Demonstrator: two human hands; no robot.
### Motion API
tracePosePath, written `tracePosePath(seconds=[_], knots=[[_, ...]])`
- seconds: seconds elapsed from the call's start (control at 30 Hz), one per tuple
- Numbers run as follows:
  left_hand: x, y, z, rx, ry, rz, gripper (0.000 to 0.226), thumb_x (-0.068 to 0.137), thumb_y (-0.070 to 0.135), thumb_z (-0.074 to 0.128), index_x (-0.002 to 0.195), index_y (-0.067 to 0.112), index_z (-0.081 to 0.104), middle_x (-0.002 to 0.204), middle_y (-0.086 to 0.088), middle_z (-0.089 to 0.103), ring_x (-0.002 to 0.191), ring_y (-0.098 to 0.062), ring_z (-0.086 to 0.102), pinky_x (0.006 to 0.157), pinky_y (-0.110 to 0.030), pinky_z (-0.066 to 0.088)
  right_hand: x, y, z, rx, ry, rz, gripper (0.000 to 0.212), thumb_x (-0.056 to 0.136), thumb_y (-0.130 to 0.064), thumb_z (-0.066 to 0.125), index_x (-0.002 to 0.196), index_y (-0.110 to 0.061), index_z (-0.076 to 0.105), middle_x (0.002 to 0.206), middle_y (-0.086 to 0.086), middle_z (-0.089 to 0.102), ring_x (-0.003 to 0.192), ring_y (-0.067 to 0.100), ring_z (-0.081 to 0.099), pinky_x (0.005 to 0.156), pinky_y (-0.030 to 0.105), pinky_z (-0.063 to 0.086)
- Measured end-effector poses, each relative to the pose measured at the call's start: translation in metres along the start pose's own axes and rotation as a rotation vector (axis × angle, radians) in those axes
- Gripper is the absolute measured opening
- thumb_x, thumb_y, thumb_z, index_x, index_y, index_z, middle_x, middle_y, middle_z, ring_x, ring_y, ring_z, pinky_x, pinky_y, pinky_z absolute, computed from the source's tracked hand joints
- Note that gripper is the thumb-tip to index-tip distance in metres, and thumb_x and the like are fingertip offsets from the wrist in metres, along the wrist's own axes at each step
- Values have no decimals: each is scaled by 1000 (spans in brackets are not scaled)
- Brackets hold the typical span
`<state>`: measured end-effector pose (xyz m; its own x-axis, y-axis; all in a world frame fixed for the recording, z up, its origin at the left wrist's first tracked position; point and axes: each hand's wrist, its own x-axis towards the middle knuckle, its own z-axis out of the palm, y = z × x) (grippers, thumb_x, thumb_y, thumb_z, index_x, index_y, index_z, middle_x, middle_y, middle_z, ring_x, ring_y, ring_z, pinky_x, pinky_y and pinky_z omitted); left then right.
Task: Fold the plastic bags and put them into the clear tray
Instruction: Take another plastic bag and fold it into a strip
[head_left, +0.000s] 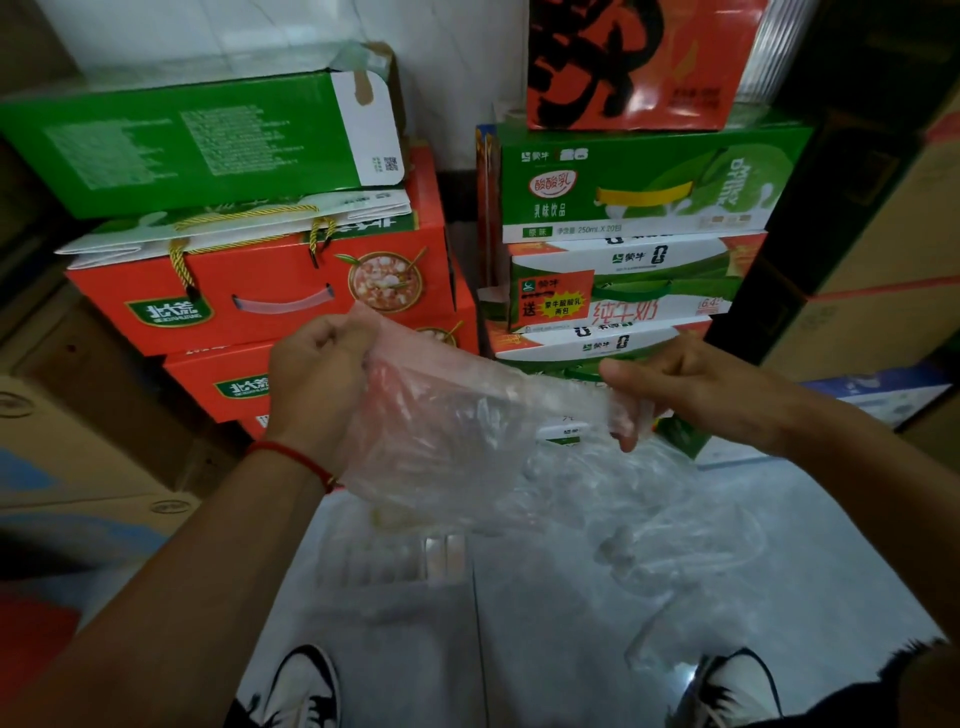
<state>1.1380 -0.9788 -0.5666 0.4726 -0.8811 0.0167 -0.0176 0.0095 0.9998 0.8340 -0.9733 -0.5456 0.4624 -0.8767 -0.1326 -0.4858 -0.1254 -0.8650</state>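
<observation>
A thin clear plastic bag (457, 431) is stretched in the air between my two hands, above the floor. My left hand (317, 379) grips its upper left edge with curled fingers; a red string sits on that wrist. My right hand (670, 384) pinches the bag's right end between thumb and fingers. Under the bag, on the pale floor, lies the clear tray (395, 561), seen dimly through the plastic. More loose clear plastic bags (675, 545) lie crumpled on the floor to the right of the tray.
Stacked red cartons (270, 291) stand at left and green-and-white milk cartons (623, 249) at right, close behind my hands. Brown cardboard boxes (78, 457) line the left side and further boxes (878, 301) the right. My two shoes (306, 686) show at the bottom.
</observation>
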Motion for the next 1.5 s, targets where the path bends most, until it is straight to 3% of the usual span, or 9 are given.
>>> tracePosePath(seconds=[0.27,0.43,0.53,0.63,0.73,0.97,1.2,1.3,1.5], knots=[[4,-1,-3,40,96,77,29,100,25,63,72,18,65,58,6,48,47,-4,42,46,-16,37,-4,-6,-4,154,114,-34,42,87,-44,61,66,-13,81,80,13,78,74,15,71,68,15,53],[3,2,-3,61,101,144,28,101,24,62,73,18,65,60,5,47,47,-2,41,46,-16,37,-2,-2,-7,134,141,-16,57,89,-52,58,65,-5,78,85,18,77,87,23,74,79,21,56],[1,6,-1,25,93,185,28,100,21,62,72,17,62,60,4,45,50,-5,41,47,-19,36,-1,-2,-7,17,181,-60,59,91,-57,55,61,-12,78,91,15,79,96,29,73,95,39,57],[3,6,-3,-4,118,199,30,99,22,63,69,22,63,64,4,49,54,-3,49,54,-20,42,-1,-1,-11,62,260,-130,48,91,-52,59,74,-13,81,90,15,78,92,38,72,90,51,59],[7,4,-7,-15,119,215,32,100,26,63,68,23,63,57,6,53,56,-12,52,58,-28,45,-3,0,-13,185,273,-161,42,89,-46,62,89,-7,77,90,15,75,85,43,71,77,40,62],[1,5,-2,-64,149,220,31,105,22,54,75,16,56,41,8,47,37,-8,43,42,-20,37,6,14,-10,334,303,-128,26,80,-13,78,103,-7,69,78,16,74,69,24,71,78,35,63],[4,3,-6,36,202,278,32,100,22,57,69,21,56,46,9,46,42,-10,42,44,-25,35,14,21,-10,296,420,-88,25,75,-21,78,96,-7,76,84,11,76,70,21,68,70,28,61],[6,1,-9,153,178,378,28,102,34,56,76,25,58,55,-9,50,48,-24,45,45,-38,38,14,20,-14,324,412,-87,20,77,-23,75,88,-6,74,80,12,73,69,18,66,67,25,60],[-3,1,-7,262,36,511,24,106,35,53,91,16,57,49,1,53,40,-10,49,44,-25,39,15,26,-25,379,455,-46,18,78,-26,74,85,-9,73,68,1,70,63,13,62,64,23,57]])
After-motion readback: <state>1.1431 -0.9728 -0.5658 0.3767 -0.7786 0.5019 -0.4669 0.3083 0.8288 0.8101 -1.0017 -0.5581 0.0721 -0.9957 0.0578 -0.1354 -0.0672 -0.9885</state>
